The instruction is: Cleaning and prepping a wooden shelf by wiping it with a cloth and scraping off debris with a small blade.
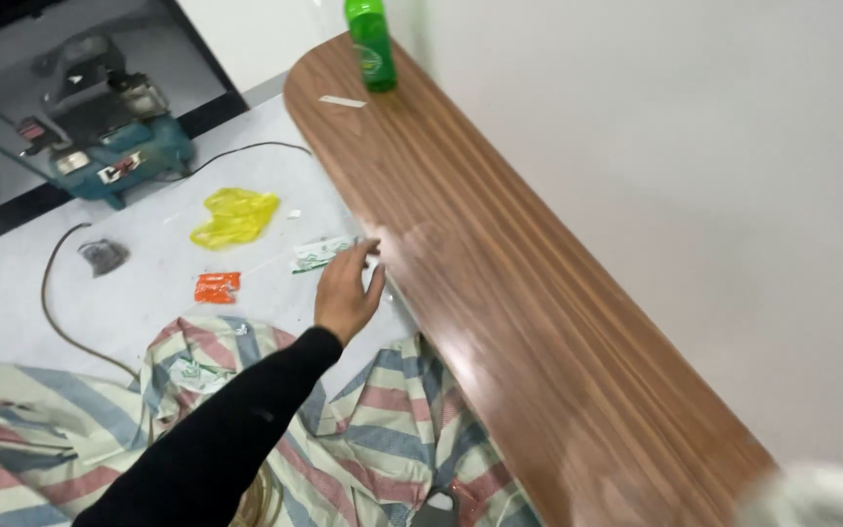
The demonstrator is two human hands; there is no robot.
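Note:
My left hand, in a long black sleeve, reaches forward with its fingers apart and holds nothing. Its fingertips are at the left edge of a long brown wooden board that runs along the white wall. A green and white wrapper lies on the floor covering just left of the fingers. My right hand does not show; a blurred whitish shape fills the bottom right corner and I cannot tell what it is.
A green bottle stands at the board's far end beside a small white strip. On the floor lie a yellow plastic bag, an orange packet, a teal compressor, a cable and a striped tarp.

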